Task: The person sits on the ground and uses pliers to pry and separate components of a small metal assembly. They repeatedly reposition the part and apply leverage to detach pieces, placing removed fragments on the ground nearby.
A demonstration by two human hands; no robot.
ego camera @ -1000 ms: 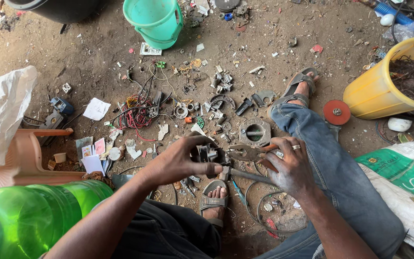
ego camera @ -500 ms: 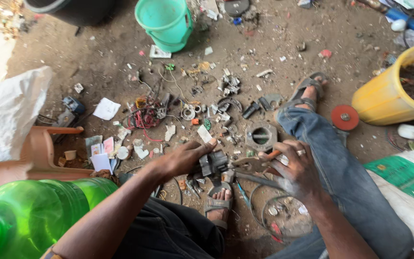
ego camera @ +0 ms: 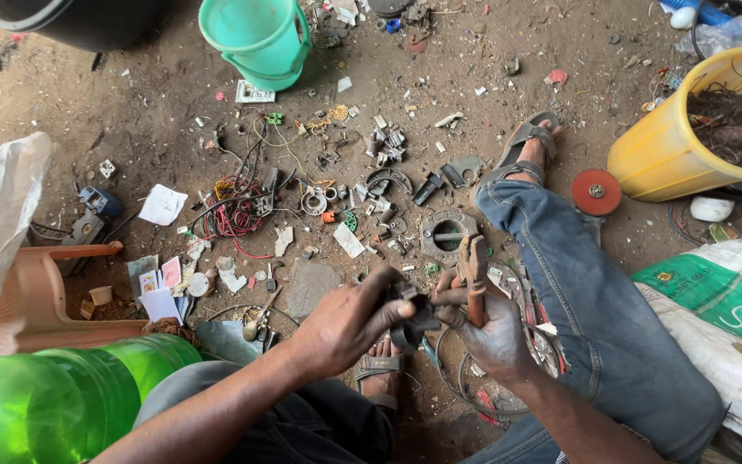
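Low in the middle of the frame, the person's left hand (ego camera: 349,322) pinches a small dark metal part (ego camera: 414,322) between thumb and fingers, and the right hand (ego camera: 491,331) is closed around orange-handled pliers (ego camera: 474,273) whose handles point up the frame. A second ago the two hands were lower and a little apart, near the sandalled foot (ego camera: 380,374); now they have come together above it, and the part sits between them, touching both. That suggests the work on this part is moving from picking up to prying or gripping it. The pliers' jaws are hidden behind the part, so I cannot tell whether they bite it.

Just beyond the hands lies a round metal housing (ego camera: 447,232), then scattered scrap and a tangle of red wires (ego camera: 234,215) at mid-left. Farther off stand a teal bucket (ego camera: 259,39) at the top and a yellow bucket (ego camera: 689,137) at the upper right.
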